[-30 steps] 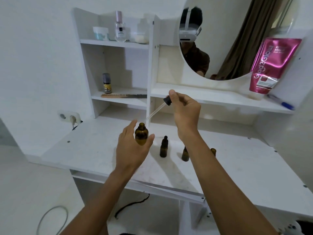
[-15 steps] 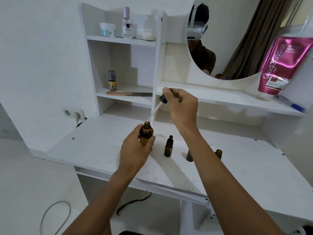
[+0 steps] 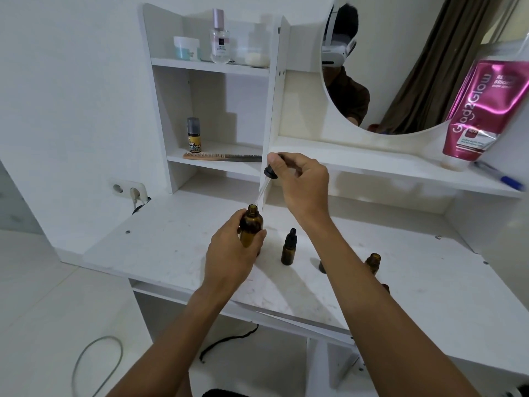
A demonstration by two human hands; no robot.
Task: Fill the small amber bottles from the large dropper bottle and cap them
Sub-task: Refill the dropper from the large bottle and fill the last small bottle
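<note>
My left hand (image 3: 229,257) grips the large amber bottle (image 3: 251,226) upright above the white desk (image 3: 171,247), its mouth uncapped. My right hand (image 3: 300,181) pinches the black bulb of the glass dropper (image 3: 264,186), which slants down with its tip at the bottle's mouth. To the right a small amber bottle with a black dropper cap (image 3: 289,247) stands on the desk. An uncapped small amber bottle (image 3: 373,263) stands beyond my right forearm, and another small bottle (image 3: 322,266) is mostly hidden behind that forearm.
Above the desk, white shelves hold a comb (image 3: 221,156), a small dark bottle (image 3: 193,135), jars and a perfume bottle (image 3: 219,38). A round mirror (image 3: 400,67), a pink pouch (image 3: 481,110) and a blue pen (image 3: 501,174) are at the right. A wall socket (image 3: 130,190) sits at the left.
My left hand closed round the large bottle, and my right hand lowered the dropper so its tip now meets the bottle's mouth. The camera shifted slightly leftward.
</note>
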